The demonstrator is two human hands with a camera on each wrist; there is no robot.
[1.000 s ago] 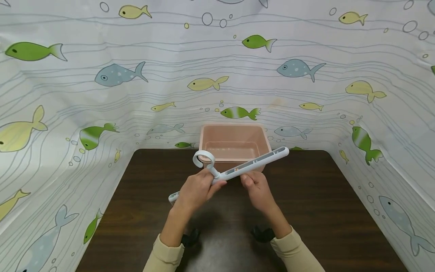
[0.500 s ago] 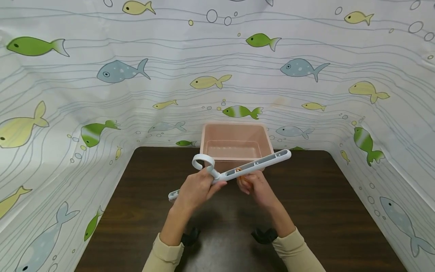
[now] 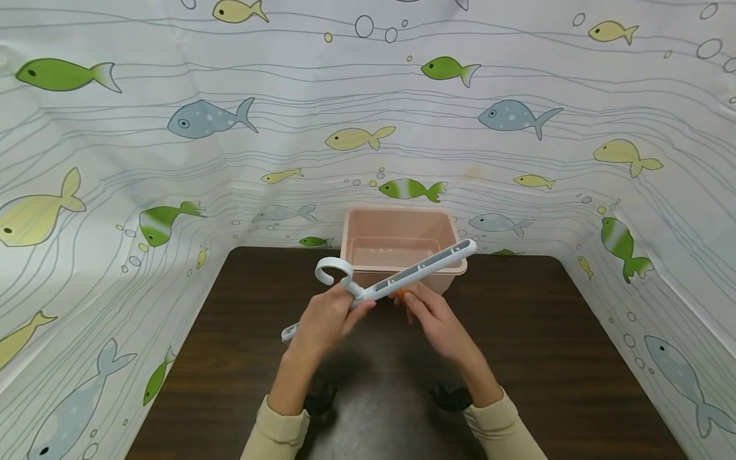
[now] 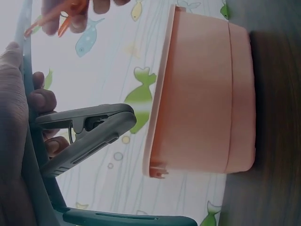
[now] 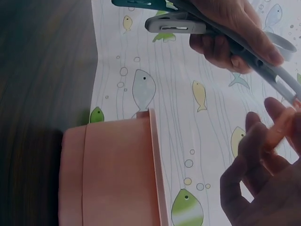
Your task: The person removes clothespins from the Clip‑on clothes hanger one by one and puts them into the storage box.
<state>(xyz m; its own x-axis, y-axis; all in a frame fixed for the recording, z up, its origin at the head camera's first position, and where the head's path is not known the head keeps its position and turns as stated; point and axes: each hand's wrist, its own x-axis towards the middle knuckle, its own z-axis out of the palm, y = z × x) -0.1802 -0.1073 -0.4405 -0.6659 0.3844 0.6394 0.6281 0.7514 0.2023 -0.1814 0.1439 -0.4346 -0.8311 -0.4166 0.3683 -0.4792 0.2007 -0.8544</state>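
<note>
Fingers (image 4: 43,100) curled, the left hand (image 3: 328,319) gripped a long white slotted plastic bar (image 3: 428,266) with a C-shaped hook (image 3: 333,261); its long axis slanted away rightward. Nearer the far half, the right hand (image 3: 441,322) pinched an orange plastic clip (image 4: 71,8) just under it, attachment unclear. A pink rectangular plastic bin (image 4: 202,94) stood beyond on the dark brown tabletop (image 3: 546,358). Half a second earlier, the bar's far end had sat lower.

Cream sleeves (image 3: 506,425) end beside black wrist-worn devices (image 3: 451,397).
</note>
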